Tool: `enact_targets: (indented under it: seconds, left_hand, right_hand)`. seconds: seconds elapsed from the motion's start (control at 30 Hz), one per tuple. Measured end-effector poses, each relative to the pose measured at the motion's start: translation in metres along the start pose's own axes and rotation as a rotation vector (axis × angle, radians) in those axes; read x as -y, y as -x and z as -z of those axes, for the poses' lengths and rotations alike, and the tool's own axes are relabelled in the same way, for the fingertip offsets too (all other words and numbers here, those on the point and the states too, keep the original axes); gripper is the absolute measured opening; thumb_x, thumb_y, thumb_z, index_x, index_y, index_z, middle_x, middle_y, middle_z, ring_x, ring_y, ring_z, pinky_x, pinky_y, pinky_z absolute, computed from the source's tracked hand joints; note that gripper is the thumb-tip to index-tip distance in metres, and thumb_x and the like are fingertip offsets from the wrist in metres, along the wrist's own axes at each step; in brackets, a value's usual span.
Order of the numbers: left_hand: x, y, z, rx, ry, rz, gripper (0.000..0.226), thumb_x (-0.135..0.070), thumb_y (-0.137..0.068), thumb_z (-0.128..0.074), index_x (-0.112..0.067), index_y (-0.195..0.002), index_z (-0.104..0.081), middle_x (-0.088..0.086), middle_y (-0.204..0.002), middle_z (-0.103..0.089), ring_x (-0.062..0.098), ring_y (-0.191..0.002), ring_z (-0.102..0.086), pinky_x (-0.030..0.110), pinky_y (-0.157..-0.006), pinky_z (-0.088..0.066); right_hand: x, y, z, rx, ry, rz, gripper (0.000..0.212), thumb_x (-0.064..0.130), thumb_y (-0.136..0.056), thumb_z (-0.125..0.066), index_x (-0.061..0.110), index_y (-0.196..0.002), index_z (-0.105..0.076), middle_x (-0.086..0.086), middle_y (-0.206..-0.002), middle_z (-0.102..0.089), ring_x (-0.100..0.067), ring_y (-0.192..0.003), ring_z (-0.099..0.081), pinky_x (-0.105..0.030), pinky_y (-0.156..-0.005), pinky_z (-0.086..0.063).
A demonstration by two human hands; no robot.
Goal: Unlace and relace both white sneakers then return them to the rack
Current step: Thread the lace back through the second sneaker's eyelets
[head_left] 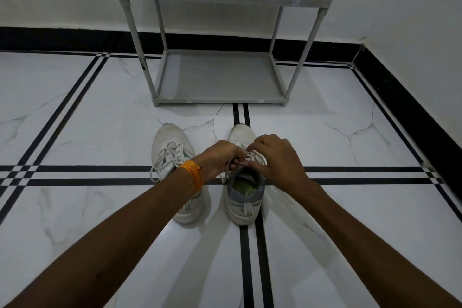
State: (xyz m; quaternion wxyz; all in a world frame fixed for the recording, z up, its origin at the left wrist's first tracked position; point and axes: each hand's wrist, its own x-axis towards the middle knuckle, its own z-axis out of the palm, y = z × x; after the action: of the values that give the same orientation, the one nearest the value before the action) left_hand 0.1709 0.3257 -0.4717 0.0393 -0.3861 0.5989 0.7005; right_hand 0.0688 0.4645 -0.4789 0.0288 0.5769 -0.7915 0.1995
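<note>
Two white sneakers stand side by side on the tiled floor, toes pointing away from me. The left sneaker (172,155) is laced, with loose lace loops spilling to its left. Over the tongue of the right sneaker (243,197), my left hand (220,160) pinches a lace (226,172) that hangs down beside the shoe's opening. My right hand (272,155) grips the lace on the other side of the tongue. Both hands cover the right shoe's eyelets. An orange thread band circles my left wrist.
A grey plastic shoe rack (220,101) with two bare shelves stands against the white wall just beyond the shoes. Black skirting runs along the wall and down the right side. The floor is white marble tile with black stripes.
</note>
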Motion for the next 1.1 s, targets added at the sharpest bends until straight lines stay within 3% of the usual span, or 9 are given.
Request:
enact_targets:
  seconds: [0.1,0.17,0.33,0.47,0.6,0.7,0.87,1.1]
  left_hand:
    - [-0.002,0.003,-0.003,-0.010,-0.035,-0.024,0.010,-0.001,-0.086,-0.054,0.002,-0.083,-0.063,0.008,-0.062,-0.048,0.012,-0.051,-0.042,0.018,-0.045,-0.039]
    - [-0.003,0.006,0.000,-0.010,-0.027,-0.055,0.011,-0.003,-0.088,-0.059,0.003,-0.087,-0.068,0.007,-0.062,-0.053,0.011,-0.051,-0.046,0.016,-0.045,-0.042]
    - [0.002,0.011,0.016,0.051,0.042,-0.211,0.017,0.005,-0.088,-0.061,0.011,-0.102,-0.068,0.018,-0.089,-0.073,0.017,-0.073,-0.073,0.018,-0.062,-0.058]
    - [0.005,0.015,0.018,-0.007,0.007,-0.310,0.015,0.008,-0.081,-0.068,0.007,-0.096,-0.069,0.022,-0.093,-0.073,0.024,-0.079,-0.074,0.023,-0.067,-0.061]
    - [0.007,0.015,0.017,-0.028,0.048,-0.294,0.013,0.002,-0.076,-0.076,-0.001,-0.088,-0.074,0.012,-0.089,-0.075,0.024,-0.087,-0.073,0.024,-0.069,-0.060]
    - [0.010,0.012,0.013,-0.072,-0.040,-0.350,0.023,-0.002,-0.071,-0.081,-0.001,-0.093,-0.074,0.013,-0.089,-0.075,0.025,-0.087,-0.073,0.029,-0.073,-0.061]
    - [0.015,0.009,0.007,-0.196,-0.079,-0.418,0.021,-0.011,-0.072,-0.083,-0.010,-0.091,-0.075,0.013,-0.084,-0.076,0.024,-0.077,-0.075,0.038,-0.071,-0.062]
    - [0.014,0.007,-0.001,-0.352,-0.186,-0.459,0.034,0.000,-0.078,-0.070,-0.012,-0.104,-0.051,0.017,-0.082,-0.072,0.029,-0.076,-0.071,0.038,-0.068,-0.062]
  right_hand:
    - [0.007,-0.007,0.001,0.008,0.065,0.045,0.017,0.027,-0.092,-0.061,0.012,-0.091,-0.069,-0.007,-0.086,-0.069,-0.026,-0.079,-0.060,-0.033,-0.068,-0.041]
    - [0.006,-0.010,0.001,0.018,0.001,-0.018,0.016,0.025,-0.093,-0.058,0.012,-0.091,-0.068,-0.008,-0.085,-0.068,-0.025,-0.078,-0.059,-0.031,-0.066,-0.040]
    - [-0.001,-0.003,0.001,-0.012,-0.417,-0.341,0.013,0.027,-0.089,-0.068,0.016,-0.082,-0.069,0.001,-0.073,-0.071,-0.015,-0.068,-0.068,-0.040,-0.067,-0.058]
    - [-0.001,-0.001,-0.002,0.004,-0.532,-0.409,0.012,0.026,-0.089,-0.069,0.015,-0.084,-0.068,-0.002,-0.076,-0.072,-0.018,-0.072,-0.070,-0.044,-0.072,-0.060]
    - [-0.002,0.000,-0.002,0.012,-0.625,-0.452,0.008,0.021,-0.088,-0.069,0.014,-0.083,-0.068,-0.003,-0.079,-0.072,-0.017,-0.076,-0.071,-0.044,-0.075,-0.061]
    - [-0.003,0.001,-0.003,0.005,-0.642,-0.459,0.006,0.019,-0.088,-0.068,0.014,-0.085,-0.069,-0.004,-0.080,-0.073,-0.018,-0.076,-0.072,-0.045,-0.076,-0.061]
    - [-0.002,0.000,-0.005,-0.002,-0.620,-0.446,0.007,0.019,-0.089,-0.068,0.013,-0.087,-0.068,-0.005,-0.080,-0.073,-0.019,-0.075,-0.072,-0.046,-0.075,-0.061]
    - [-0.001,-0.003,-0.010,0.019,-0.542,-0.433,0.009,0.022,-0.091,-0.066,0.013,-0.090,-0.067,-0.005,-0.083,-0.073,-0.019,-0.077,-0.072,-0.041,-0.078,-0.061]
